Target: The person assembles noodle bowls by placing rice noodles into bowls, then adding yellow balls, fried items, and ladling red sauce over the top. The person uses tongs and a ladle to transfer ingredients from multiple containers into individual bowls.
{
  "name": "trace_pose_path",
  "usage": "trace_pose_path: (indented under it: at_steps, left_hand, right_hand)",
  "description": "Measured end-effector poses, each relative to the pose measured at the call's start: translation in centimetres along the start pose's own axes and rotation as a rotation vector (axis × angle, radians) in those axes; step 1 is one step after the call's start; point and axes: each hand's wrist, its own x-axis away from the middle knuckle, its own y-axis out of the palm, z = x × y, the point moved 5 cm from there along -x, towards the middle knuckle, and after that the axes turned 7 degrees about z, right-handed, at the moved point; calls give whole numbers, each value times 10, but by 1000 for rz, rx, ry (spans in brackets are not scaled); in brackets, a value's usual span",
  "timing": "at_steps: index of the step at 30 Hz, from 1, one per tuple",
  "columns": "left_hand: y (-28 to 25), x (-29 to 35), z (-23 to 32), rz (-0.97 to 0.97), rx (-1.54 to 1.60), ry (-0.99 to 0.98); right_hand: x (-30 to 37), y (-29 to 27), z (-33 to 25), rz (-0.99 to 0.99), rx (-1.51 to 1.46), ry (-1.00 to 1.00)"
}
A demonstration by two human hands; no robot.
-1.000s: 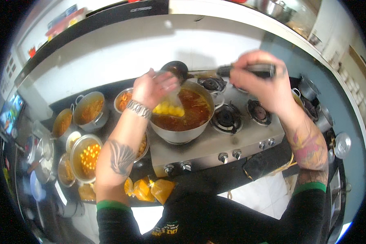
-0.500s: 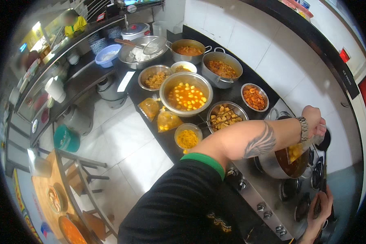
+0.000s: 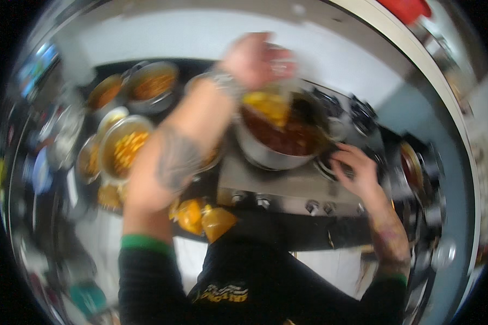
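My left hand (image 3: pixel 257 62) is closed on the top of a clear plastic bag. Yellow pieces of food (image 3: pixel 268 107) sit in the bag's lower part, which hangs over a big metal pot (image 3: pixel 263 154) of dark reddish-brown stew. The bag's lower tip is at or just above the stew; blur hides which. By the pot's right rim, my right hand (image 3: pixel 358 170) has its fingers curled. Something dark lies at those fingertips, too smeared to name. The pot stands on a steel gas stove (image 3: pixel 287 189).
Left of my arm are a bowl of orange broth with pale round pieces (image 3: pixel 129 149) and a pot of stew (image 3: pixel 154 84). Filled bags (image 3: pixel 200 216) rest at the counter's front edge. More pots (image 3: pixel 409 173) stand right. Stove knobs (image 3: pixel 263 201) line the front.
My view has swung toward the stove, bringing the pot to the middle. The left hand still holds the bag over it. My right hand has come up close to the pot's rim.
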Motion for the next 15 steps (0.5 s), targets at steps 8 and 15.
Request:
trace_pose_path:
  at_steps: [8,15]
  left_hand:
    - [0,24,15,11,-93,-1]
    - [-9,17,14,44,-99,-29]
  right_hand:
    - [3,11,39,211,-378,456]
    - [6,-41,65,550,-750,902]
